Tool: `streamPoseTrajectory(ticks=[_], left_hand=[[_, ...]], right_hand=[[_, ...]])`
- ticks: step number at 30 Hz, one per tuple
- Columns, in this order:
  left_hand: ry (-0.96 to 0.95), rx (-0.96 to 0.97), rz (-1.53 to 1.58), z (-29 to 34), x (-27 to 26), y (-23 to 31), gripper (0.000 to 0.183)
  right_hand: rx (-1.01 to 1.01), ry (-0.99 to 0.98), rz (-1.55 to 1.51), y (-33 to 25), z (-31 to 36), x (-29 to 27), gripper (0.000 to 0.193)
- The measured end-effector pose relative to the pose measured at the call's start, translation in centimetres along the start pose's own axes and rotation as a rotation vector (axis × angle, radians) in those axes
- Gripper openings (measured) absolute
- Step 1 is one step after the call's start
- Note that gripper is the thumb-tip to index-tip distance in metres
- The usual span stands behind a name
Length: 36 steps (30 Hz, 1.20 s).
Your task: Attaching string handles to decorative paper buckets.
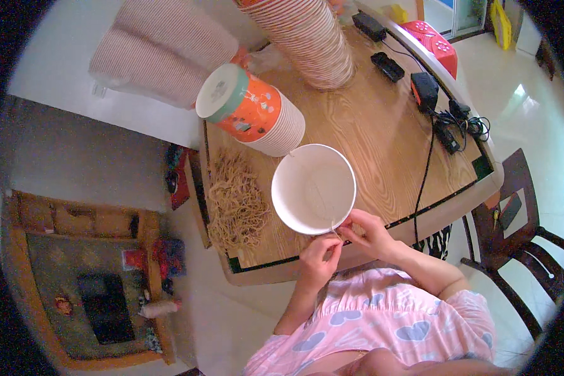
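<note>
A white paper bucket (312,182) stands at the table's near edge, its open mouth facing up toward me. A thin tan string (333,227) shows at its near rim, and a small bit of string sticks out at the far rim. My left hand (320,255) is closed in a pinch on the string just outside the near rim. Close beside it, my right hand (371,235) is also pinched on the string, with fingers touching the rim. The exact fingertip contact is partly hidden. To the left lies a loose heap of tan strings (237,200).
Beyond the bucket, an upside-down stack of orange and green paper buckets (257,113) rests on the wooden table (382,144). A taller stack (313,47) leans behind it. Black power adapters and cables (445,122) lie along the right edge. A dark chair (514,207) stands right.
</note>
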<state>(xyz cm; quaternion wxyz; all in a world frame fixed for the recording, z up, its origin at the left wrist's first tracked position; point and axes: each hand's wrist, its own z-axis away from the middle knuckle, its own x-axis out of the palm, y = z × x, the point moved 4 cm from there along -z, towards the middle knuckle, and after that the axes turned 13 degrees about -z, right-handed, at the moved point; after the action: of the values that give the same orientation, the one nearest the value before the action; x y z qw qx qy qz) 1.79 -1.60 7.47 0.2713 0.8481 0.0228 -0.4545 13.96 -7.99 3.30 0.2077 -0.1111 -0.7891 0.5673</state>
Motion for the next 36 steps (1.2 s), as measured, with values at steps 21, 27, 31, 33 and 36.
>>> streamPoseTrajectory(ticks=[21,27,31,33,36], left_hand=[[0.046,-0.741,0.541,1.6,2.4,-3.5,0.014],[0.254,-0.538,0.014,1.7,0.9,-1.8,0.016],[0.363,-0.422,0.156,1.5,0.0,-2.5,0.012],[0.374,-0.390,0.238,1.4,-1.2,-2.1,0.010],[0.058,-0.445,1.000,1.4,-1.1,-1.9,0.011]], right_hand=[[0.000,-0.032,0.102,1.4,-0.1,0.0,0.010],[0.053,-0.041,0.072,1.6,0.2,0.1,0.009],[0.055,-0.037,0.071,1.8,0.3,0.5,0.009],[0.047,-0.044,0.068,1.7,0.3,0.5,0.009],[0.034,-0.042,0.064,1.6,0.3,0.3,0.009]])
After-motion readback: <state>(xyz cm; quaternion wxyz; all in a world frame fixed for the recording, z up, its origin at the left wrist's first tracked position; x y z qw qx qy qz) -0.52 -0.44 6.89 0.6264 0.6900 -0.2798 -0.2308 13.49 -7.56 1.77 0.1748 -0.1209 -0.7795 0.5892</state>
